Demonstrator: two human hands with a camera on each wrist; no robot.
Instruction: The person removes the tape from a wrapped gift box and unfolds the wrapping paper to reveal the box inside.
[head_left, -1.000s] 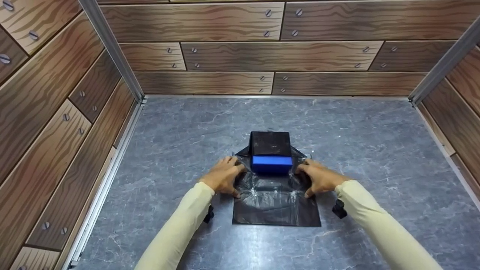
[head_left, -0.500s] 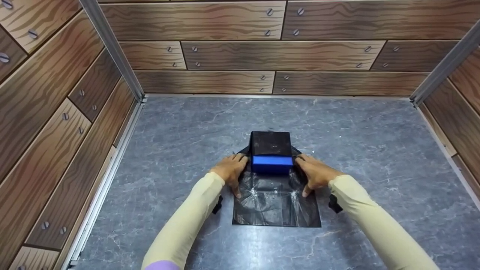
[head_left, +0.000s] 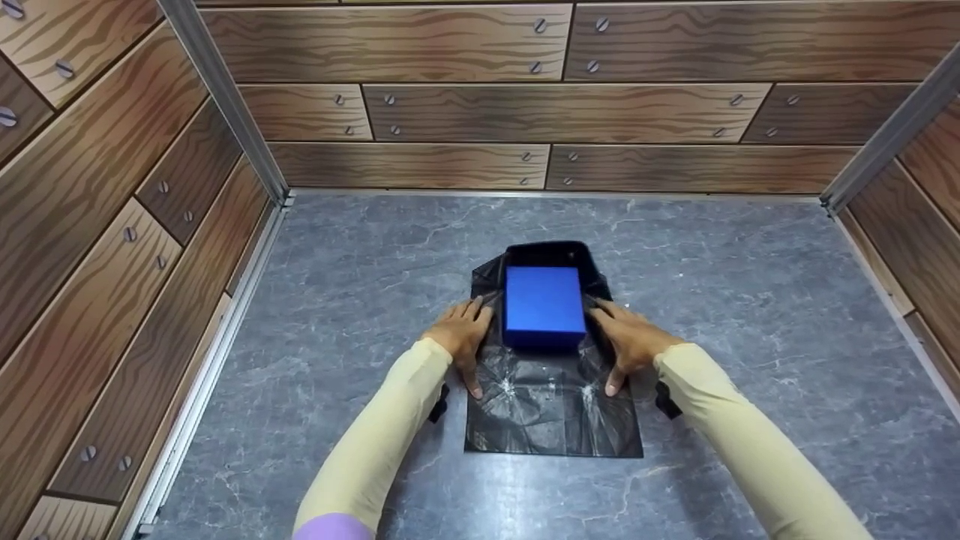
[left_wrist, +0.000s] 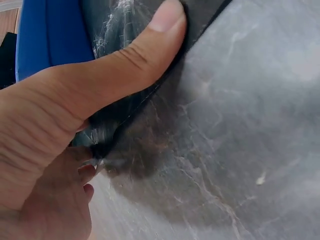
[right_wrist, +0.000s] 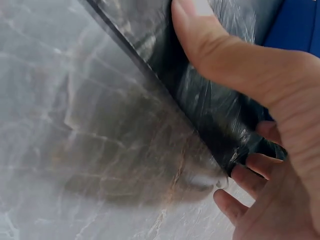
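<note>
A blue box sits on a thin, glossy black plastic sheet, its top face fully in sight. Behind the box, the sheet's far part stands up, apart from the top. My left hand rests on the sheet's left side by the box, fingers extended and thumb spread toward me. On the opposite side my right hand lies the same way. Each thumb touches the sheet in the wrist views, the left thumb and the right thumb; some fingertips are partly hidden there.
The grey marbled tabletop spreads around the sheet. Wood-plank-patterned walls enclose it at the back and both sides, with metal rails at the corners.
The black flap that lay over the box's top has sprung up and back, baring the blue top. Both hands have shifted slightly inward and forward, and their fingers have straightened against the sheet.
</note>
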